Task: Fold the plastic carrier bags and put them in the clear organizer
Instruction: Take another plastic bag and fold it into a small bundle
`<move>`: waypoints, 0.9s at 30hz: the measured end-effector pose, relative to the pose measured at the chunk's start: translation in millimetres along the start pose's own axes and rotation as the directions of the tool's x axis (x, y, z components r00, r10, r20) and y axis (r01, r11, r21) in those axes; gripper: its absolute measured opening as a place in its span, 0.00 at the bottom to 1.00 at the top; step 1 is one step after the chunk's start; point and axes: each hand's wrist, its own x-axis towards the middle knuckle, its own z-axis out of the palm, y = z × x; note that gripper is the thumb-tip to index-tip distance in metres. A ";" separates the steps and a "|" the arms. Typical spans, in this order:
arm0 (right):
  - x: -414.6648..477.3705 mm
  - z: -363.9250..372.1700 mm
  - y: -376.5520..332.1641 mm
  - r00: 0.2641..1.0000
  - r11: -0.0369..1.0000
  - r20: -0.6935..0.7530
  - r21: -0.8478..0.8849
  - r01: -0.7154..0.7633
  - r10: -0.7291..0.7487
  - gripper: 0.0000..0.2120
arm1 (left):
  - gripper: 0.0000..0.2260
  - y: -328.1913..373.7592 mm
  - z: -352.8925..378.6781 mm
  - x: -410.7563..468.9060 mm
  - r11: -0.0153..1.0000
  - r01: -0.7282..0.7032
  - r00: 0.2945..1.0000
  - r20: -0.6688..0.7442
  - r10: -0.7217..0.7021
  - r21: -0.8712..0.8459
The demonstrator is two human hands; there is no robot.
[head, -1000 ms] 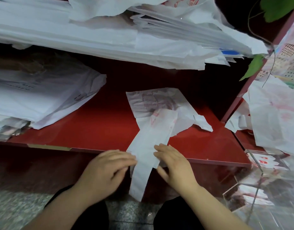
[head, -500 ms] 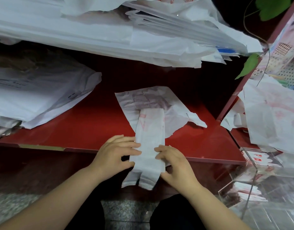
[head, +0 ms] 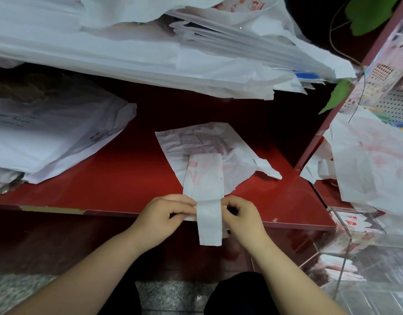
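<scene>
Folding bag strip (head: 205, 178) on shelf (head: 127, 178).
L hand (head: 164, 214), R hand (head: 243, 220) pinching its sides; loose grip risking film springing open.

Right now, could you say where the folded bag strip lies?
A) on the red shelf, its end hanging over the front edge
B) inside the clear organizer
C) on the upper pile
A: the left hand and right hand pinch the folded bag strip at the edge of the red shelf, its end hanging below.
</scene>
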 end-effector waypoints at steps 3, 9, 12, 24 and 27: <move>3.4 0.9 -4.3 0.999 0.999 -0.009 0.016 -0.033 0.033 0.07 | 0.23 6.1 -2.0 5.5 0.999 0.017 0.999 0.034 -0.018 0.044; 25.2 4.8 -12.9 0.985 0.984 -0.053 -0.056 -0.167 0.164 0.09 | 0.24 17.9 -2.4 35.1 0.968 0.185 0.970 0.126 -0.207 0.171; 29.9 6.8 -14.0 0.983 0.980 -0.075 -0.103 -0.172 0.165 0.15 | 0.29 25.2 0.4 50.7 0.904 0.245 0.943 0.130 -0.306 0.350; 23.6 2.6 -7.5 0.982 0.988 -0.112 -0.006 -0.156 0.155 0.17 | 0.15 27.2 11.5 73.9 0.745 0.473 0.874 -0.147 -0.463 0.470; 24.8 2.3 -7.1 0.978 0.986 -0.134 -0.017 -0.165 0.161 0.18 | 0.12 25.9 10.3 73.3 0.786 0.464 0.883 -0.139 -0.449 0.408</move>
